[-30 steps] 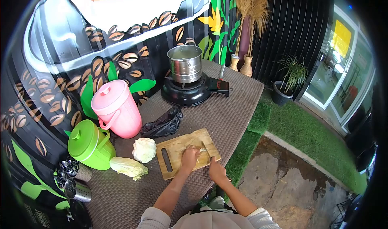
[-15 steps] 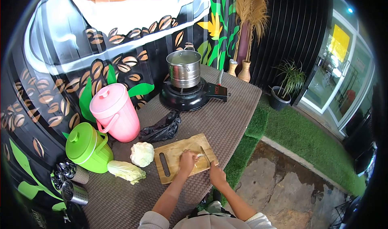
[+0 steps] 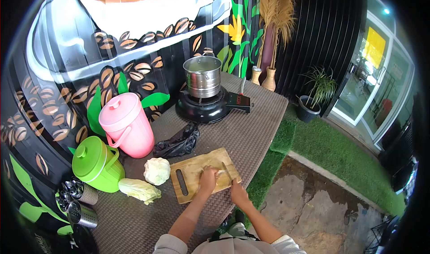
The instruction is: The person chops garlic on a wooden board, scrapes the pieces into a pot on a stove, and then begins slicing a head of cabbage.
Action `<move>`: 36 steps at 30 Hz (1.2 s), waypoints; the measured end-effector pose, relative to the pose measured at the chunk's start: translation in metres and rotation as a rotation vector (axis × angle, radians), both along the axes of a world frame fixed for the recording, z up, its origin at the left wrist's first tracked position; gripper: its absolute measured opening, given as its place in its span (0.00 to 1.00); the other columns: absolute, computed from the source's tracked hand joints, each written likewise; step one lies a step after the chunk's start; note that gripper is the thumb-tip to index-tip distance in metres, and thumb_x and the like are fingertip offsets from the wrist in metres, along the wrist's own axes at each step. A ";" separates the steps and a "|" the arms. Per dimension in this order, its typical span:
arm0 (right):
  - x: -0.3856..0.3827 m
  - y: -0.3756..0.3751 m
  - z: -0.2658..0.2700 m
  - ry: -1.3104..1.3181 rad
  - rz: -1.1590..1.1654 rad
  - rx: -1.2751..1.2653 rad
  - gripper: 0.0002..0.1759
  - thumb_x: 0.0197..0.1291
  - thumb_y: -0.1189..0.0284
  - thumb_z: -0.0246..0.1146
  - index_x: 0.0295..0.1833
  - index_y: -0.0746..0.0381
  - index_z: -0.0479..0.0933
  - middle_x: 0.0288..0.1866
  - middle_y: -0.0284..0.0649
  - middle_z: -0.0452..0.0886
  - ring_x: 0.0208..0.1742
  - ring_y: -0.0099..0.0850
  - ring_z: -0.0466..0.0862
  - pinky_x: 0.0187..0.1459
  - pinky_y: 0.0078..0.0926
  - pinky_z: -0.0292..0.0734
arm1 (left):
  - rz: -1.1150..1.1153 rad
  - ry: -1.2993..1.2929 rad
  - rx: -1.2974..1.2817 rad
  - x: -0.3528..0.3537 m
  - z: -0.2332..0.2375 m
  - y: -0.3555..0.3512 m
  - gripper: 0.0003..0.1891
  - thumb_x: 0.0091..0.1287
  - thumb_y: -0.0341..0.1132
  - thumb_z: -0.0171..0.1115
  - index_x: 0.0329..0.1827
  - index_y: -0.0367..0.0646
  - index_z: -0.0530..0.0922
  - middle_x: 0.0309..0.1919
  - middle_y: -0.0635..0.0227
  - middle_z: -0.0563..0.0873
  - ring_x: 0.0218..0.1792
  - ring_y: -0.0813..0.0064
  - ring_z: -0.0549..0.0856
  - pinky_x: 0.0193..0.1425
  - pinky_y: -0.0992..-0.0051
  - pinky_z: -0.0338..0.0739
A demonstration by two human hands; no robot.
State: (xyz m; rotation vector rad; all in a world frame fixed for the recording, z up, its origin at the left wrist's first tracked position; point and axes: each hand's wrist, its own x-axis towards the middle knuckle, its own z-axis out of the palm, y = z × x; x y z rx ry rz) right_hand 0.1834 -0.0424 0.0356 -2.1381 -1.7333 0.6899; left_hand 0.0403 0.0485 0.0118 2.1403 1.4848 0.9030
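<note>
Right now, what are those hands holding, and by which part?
The right hand grips a knife by its handle; the left hand pins a pale vegetable piece, from above, on the cutting board.

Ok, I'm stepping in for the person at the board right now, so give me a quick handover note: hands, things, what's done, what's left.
Left hand: pressing a pale cabbage piece onto the board.
Right hand: gripping the knife, blade on the cabbage piece beside the left fingers.
Things: cabbage head and leaf lie on the mat left of the board; pot sits on the stove at the far end.
Done: cannot tell how much is cut; the hand hides it.
Left: cabbage head and leaf look uncut.
</note>
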 end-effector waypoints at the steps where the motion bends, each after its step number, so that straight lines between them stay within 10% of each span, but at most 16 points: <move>1: -0.006 -0.004 0.001 -0.004 -0.048 -0.041 0.15 0.65 0.71 0.48 0.56 0.62 0.62 0.39 0.62 0.81 0.45 0.62 0.81 0.45 0.57 0.76 | -0.067 0.117 0.040 -0.001 0.000 0.001 0.06 0.56 0.27 0.60 0.31 0.40 0.85 0.35 0.54 0.81 0.46 0.55 0.79 0.47 0.60 0.76; 10: 0.012 0.032 0.004 0.084 0.078 -0.120 0.18 0.63 0.73 0.49 0.58 0.64 0.61 0.49 0.65 0.78 0.53 0.61 0.79 0.53 0.56 0.74 | -0.129 0.260 0.271 0.001 -0.007 -0.004 0.08 0.57 0.28 0.58 0.32 0.31 0.82 0.36 0.54 0.81 0.47 0.54 0.78 0.71 0.54 0.61; 36: 0.009 0.050 0.018 -0.017 0.093 -0.175 0.23 0.59 0.74 0.54 0.60 0.68 0.62 0.51 0.63 0.79 0.54 0.59 0.80 0.54 0.52 0.75 | -0.143 0.313 0.132 -0.003 0.007 0.009 0.03 0.53 0.28 0.64 0.28 0.40 0.84 0.34 0.56 0.83 0.45 0.59 0.81 0.67 0.60 0.68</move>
